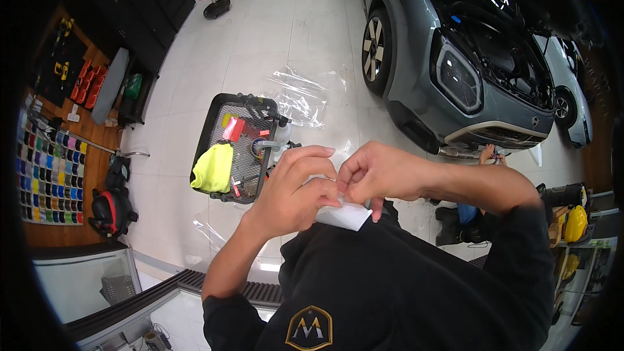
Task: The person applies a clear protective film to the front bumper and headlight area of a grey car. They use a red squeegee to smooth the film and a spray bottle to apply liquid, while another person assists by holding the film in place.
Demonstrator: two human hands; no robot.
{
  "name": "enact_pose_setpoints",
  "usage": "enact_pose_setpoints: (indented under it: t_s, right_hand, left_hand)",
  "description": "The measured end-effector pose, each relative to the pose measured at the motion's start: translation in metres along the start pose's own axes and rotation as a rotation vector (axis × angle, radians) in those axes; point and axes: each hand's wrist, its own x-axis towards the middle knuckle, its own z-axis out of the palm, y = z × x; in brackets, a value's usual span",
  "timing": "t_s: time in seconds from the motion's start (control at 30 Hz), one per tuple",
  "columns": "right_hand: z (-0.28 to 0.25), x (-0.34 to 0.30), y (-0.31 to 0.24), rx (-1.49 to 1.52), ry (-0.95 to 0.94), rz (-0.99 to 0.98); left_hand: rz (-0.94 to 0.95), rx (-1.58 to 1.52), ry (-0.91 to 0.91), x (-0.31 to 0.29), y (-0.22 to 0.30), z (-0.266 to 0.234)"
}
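Note:
Close in front of my chest, my left hand (294, 190) and my right hand (378, 172) meet at a small white sheet (348, 216), thin and flat like paper or film. My left thumb and fingers pinch its upper left part. The fingertips of my right hand are pressed together at its top edge, almost touching the left ones. Below the fingers the sheet's lower corner hangs against my dark shirt. Exactly what lies between the fingertips is hidden.
A black mesh-topped cart (250, 107) holds a yellow-green cloth (213, 168), a red piece (234, 129) and small tools. Clear plastic film (302, 97) lies on the floor beyond. A grey car (416, 58) with its hood up stands right; another person's hands (489, 153) are at its bumper.

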Motion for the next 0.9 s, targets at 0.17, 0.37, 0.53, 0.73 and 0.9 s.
enact_pose_setpoints:
  t_s: [0.17,0.37,0.53,0.73,0.9]
  right_hand:
    - [-0.005,0.009,0.016,0.087,-0.074,0.092]
    - [-0.032,-0.004,0.015,0.086,-0.191,0.167]
    - [-0.054,0.003,0.03,0.242,-0.193,-0.026]
    - [-0.076,0.027,0.041,0.486,-0.009,-0.391]
    - [-0.097,0.059,0.035,0.437,0.043,-0.532]
  left_hand:
    - [-0.062,-0.007,-0.057,-0.005,-0.004,0.007]
    - [-0.105,-0.04,-0.09,0.008,-0.01,0.007]
    - [-0.123,-0.011,-0.048,0.023,-0.033,0.019]
    - [-0.79,-0.36,0.211,0.05,-0.009,0.049]
    - [-1.19,-0.255,0.072,0.094,-0.018,0.058]
